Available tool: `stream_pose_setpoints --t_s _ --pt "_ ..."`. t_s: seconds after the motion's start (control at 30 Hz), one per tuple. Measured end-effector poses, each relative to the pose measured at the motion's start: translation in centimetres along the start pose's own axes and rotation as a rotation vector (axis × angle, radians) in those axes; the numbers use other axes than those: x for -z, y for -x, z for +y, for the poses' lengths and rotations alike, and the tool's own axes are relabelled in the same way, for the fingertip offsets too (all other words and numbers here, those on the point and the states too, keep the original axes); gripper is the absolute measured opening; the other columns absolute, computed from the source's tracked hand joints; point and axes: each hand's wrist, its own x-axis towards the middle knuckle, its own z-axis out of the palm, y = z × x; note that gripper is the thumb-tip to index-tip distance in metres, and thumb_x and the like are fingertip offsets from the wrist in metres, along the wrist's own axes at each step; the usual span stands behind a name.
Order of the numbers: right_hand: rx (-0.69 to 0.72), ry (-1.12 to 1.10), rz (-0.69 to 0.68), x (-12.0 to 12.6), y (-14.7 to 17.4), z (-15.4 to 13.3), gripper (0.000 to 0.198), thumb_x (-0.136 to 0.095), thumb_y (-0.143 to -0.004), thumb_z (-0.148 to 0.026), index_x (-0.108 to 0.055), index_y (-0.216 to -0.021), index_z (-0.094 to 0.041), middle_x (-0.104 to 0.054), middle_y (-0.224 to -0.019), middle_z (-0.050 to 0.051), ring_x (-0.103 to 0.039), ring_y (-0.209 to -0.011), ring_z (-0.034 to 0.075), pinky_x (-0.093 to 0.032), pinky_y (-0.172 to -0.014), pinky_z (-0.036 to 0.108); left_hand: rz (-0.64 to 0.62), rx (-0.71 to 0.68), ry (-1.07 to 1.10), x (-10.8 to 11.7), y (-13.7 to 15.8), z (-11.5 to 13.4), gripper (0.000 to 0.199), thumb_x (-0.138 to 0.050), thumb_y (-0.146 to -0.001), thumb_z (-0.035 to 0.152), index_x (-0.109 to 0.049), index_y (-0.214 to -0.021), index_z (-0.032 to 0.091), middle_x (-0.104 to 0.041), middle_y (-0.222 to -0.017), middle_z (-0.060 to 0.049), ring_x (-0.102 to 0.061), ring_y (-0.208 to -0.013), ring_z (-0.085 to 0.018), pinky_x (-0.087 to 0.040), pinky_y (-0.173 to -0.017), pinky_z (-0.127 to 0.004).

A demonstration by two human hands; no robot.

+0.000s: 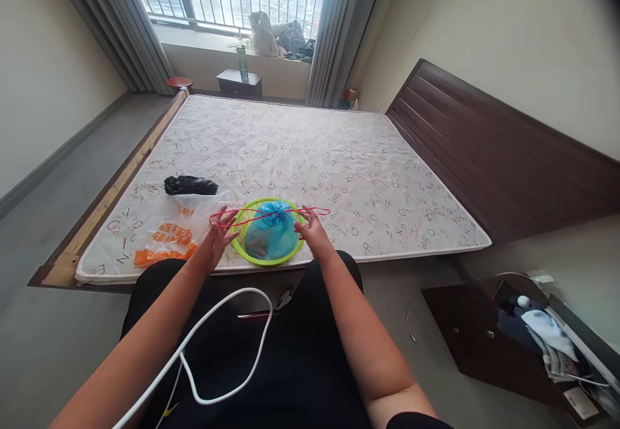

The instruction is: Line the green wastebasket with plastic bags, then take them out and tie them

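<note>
A bright blue plastic drawstring bag with a gathered neck sits inside a yellow-green plastic basket at the near edge of the mattress. Red drawstring loops stretch out from the bag's neck to both sides. On the left of the basket, my left hand has its fingers apart, with the red loop crossing them. My right hand is at the basket's right side, its fingers spread beside the other red loop. Whether the fingertips press on the basket rim is too small to tell.
Left of the basket lie a clear plastic bag with orange print and a crumpled black plastic bag. A white cable loops in front of my lap. Beyond the mattress stands a small nightstand; a dark cabinet is at right.
</note>
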Motion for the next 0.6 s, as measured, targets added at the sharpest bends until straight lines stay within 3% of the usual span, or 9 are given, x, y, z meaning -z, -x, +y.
stream_pose_setpoints --t_s 0.07,0.17,0.23,0.3,0.37,0.47,0.6 --pt "0.079 0.294 -0.057 -1.7 -0.6 0.6 0.086 -0.089 -0.069 -0.044 -0.055 -0.146 -0.026 -0.064 -0.139 0.01 -0.069 -0.1 0.022 -0.059 -0.083 0.035 -0.141 0.016 -0.161 -0.5 0.7 -0.4 0.085 -0.05 -0.091 0.082 -0.049 -0.158 0.031 -0.044 -0.166 -0.014 -0.037 -0.156 -0.036 -0.045 -0.115 -0.055" --pt "0.189 0.554 -0.139 -4.3 -2.5 0.4 0.045 -0.079 -0.077 -0.028 -0.07 -0.121 -0.023 -0.073 -0.12 0.007 -0.067 -0.109 0.025 -0.054 -0.099 0.041 -0.249 -0.051 -0.517 -1.0 1.6 -1.3 0.084 -0.054 -0.09 0.08 -0.06 -0.15 0.021 -0.049 -0.162 -0.017 -0.036 -0.156 -0.04 -0.032 -0.125 -0.058" --pt "0.239 0.62 -0.196 -5.6 -4.1 -1.2 0.022 -0.066 -0.08 -0.016 -0.074 -0.1 -0.022 -0.075 -0.098 0.004 -0.069 -0.097 0.023 -0.054 -0.096 0.039 -0.214 -0.126 -0.718 -0.8 2.0 -2.2 0.08 -0.058 -0.091 0.076 -0.063 -0.146 0.019 -0.053 -0.158 -0.018 -0.04 -0.153 -0.04 -0.027 -0.128 -0.058" --pt "0.328 0.631 -0.206 -6.7 -5.8 -4.1 0.016 -0.061 -0.078 -0.011 -0.071 -0.087 -0.021 -0.07 -0.081 0.0 -0.066 -0.083 0.019 -0.055 -0.086 0.034 -0.093 -0.202 -0.821 -0.2 2.3 -3.6 0.075 -0.058 -0.092 0.071 -0.063 -0.145 0.019 -0.052 -0.159 -0.018 -0.04 -0.153 -0.039 -0.024 -0.13 -0.058" --pt "0.402 0.569 -0.209 -7.8 -7.7 -8.1 0.012 -0.06 -0.079 -0.013 -0.068 -0.084 -0.02 -0.064 -0.072 -0.003 -0.061 -0.071 0.016 -0.055 -0.073 0.029 0.069 -0.24 -0.822 0.4 2.4 -5.3 0.073 -0.06 -0.092 0.068 -0.061 -0.145 0.018 -0.049 -0.161 -0.019 -0.037 -0.155 -0.037 -0.024 -0.13 -0.057" --pt "0.394 0.352 -0.26 -9.8 -11.0 -14.7 0.008 -0.06 -0.088 -0.022 -0.065 -0.092 -0.02 -0.062 -0.072 -0.005 -0.058 -0.061 0.011 -0.052 -0.057 0.022 0.197 -0.138 -0.669 1.0 2.2 -7.7 0.075 -0.063 -0.089 0.067 -0.058 -0.144 0.017 -0.052 -0.156 -0.02 -0.046 -0.148 -0.037 -0.037 -0.123 -0.056" --pt "0.472 0.165 -0.221 -12.5 -15.9 -22.4 0.016 -0.05 -0.099 -0.025 -0.06 -0.108 -0.017 -0.064 -0.081 -0.004 -0.062 -0.067 0.005 -0.053 -0.067 0.019 0.231 -0.033 -0.449 2.5 0.8 -9.3 0.064 -0.057 -0.095 0.058 -0.054 -0.145 0.017 -0.062 -0.144 -0.02 -0.06 -0.134 -0.031 -0.048 -0.113 -0.049"
